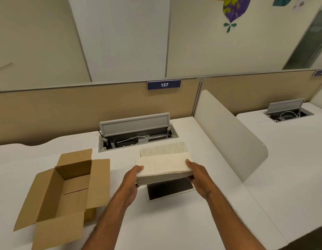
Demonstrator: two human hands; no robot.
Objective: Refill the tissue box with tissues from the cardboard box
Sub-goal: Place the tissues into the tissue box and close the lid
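Observation:
I hold a thick stack of cream tissues (163, 167) level above the desk, my left hand (133, 179) gripping its left end and my right hand (196, 173) its right end. Directly under the stack lies the tissue box (170, 192), seen only as a dark open cavity with a pale rim. Behind the stack a leaf-patterned panel (163, 148) shows, probably the box's lid. The brown cardboard box (66, 186) stands at the left with its flaps open, and its inside looks empty.
The white desk (174, 222) carries an open cable hatch (136, 134) with wires behind the tissues. A white divider panel (226, 136) stands to the right, with a neighbouring desk beyond. A beige partition with a "137" label (163, 84) closes the back.

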